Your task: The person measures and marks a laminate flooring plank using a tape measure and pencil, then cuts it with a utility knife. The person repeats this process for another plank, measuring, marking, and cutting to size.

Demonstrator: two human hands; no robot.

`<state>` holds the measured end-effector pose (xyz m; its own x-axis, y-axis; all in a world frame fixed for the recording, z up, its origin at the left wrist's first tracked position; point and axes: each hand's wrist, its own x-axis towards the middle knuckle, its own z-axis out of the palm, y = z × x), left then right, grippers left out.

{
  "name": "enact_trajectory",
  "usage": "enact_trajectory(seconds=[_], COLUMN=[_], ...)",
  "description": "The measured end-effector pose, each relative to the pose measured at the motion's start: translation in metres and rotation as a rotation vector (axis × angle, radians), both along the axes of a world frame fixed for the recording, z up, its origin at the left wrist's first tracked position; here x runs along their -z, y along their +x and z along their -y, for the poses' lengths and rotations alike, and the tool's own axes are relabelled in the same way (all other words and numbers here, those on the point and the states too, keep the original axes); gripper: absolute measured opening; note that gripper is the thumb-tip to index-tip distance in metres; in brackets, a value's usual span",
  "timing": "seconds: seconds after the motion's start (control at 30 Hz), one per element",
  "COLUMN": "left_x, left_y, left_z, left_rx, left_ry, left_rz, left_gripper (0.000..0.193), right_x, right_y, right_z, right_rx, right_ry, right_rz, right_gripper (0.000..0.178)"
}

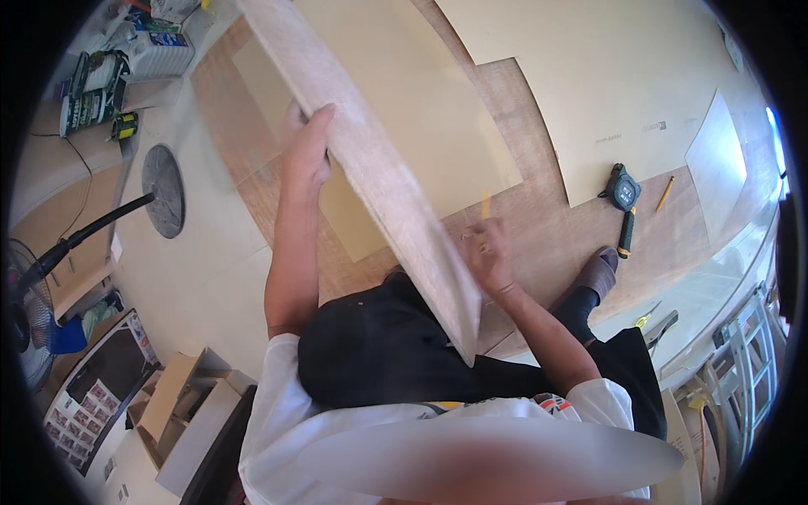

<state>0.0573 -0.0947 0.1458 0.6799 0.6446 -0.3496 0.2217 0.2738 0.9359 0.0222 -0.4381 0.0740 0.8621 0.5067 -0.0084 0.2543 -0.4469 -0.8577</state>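
Observation:
A long, pale wooden board (383,172) slants across the middle, its near end resting on or just above my lap. My left hand (310,147) grips the board's left edge, thumb on the face. Close to the board's right edge, near its lower end, is my right hand (488,257), its fingers curled around a thin yellow pencil (486,204) that points upward and is blurred. Whether this hand also touches the board is hard to make out. Beneath the board lie tan sheets (421,101) on reddish-brown plywood (539,109).
On the right, a dark tape measure (623,189) lies beside a yellow-and-black handled tool (626,231) and another pencil (665,194). A fan (29,311) stands at left on a round base (164,191). A cardboard box (181,412) sits lower left, a ladder (753,362) lower right.

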Motion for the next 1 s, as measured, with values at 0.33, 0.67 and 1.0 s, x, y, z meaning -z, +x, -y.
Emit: enact_trajectory(seconds=[0.33, 0.67, 1.0], left_x=[0.042, 0.133, 0.126], left_y=[-0.001, 0.006, -0.009], left_z=[0.035, 0.014, -0.044], left_rx=[-0.051, -0.068, 0.122], left_ry=[-0.280, -0.220, 0.976], left_rz=[0.276, 0.085, -0.635], left_gripper=[0.051, 0.045, 0.062], right_x=[0.039, 0.043, 0.069], right_y=[0.035, 0.060, 0.066], right_z=[0.042, 0.029, 0.027], right_rx=[0.325, 0.354, 0.289], right_ry=[-0.165, -0.116, -0.129], right_rz=[-0.108, 0.025, 0.116], right_gripper=[0.022, 0.028, 0.030])
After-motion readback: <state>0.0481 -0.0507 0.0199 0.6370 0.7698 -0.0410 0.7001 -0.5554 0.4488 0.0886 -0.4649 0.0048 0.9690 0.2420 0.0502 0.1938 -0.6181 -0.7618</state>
